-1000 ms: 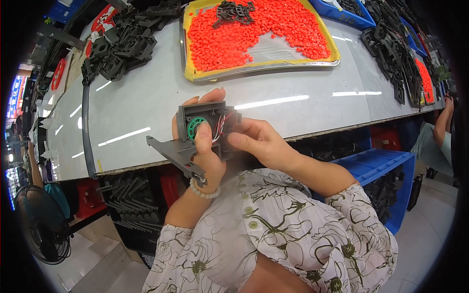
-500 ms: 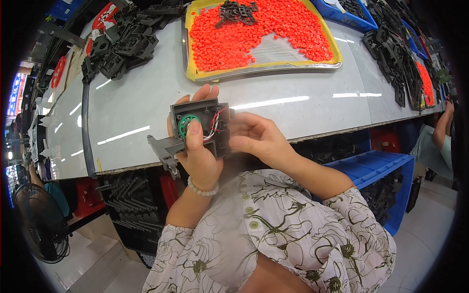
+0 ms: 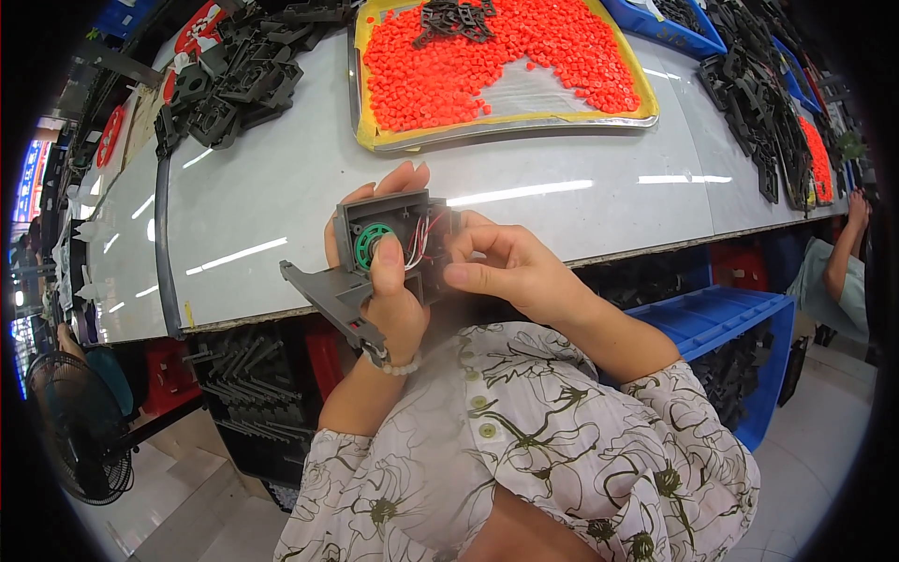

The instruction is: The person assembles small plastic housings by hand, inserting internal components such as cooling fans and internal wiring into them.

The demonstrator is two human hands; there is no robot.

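My left hand (image 3: 397, 304) is wrapped round a dark grey plastic housing (image 3: 389, 206), held above the front edge of the table. Its thumb presses on a green round part (image 3: 364, 245) set inside the housing. Red and white wires (image 3: 419, 242) run along the inside, to the right of that part. A long bracket-like arm (image 3: 323, 288) of the same grey sticks out at the lower left, over my wrist. My right hand (image 3: 524, 267) is closed at the housing's right side, thumb and forefinger against its edge. Its fingertips are partly blurred.
Beyond my hands, a yellow-lined metal tray (image 3: 506, 134) holds many small red pieces and some dark parts. Dark plastic parts (image 3: 239, 94) are heaped at the left, more (image 3: 744, 122) at the right. A blue crate (image 3: 712, 323) stands low at right, a black fan (image 3: 80, 426) at left.
The housing has shifted slightly right and tilted in my left hand, its bracket arm dropping toward my wrist. My right fingers have drawn into a tighter pinch at its right edge.
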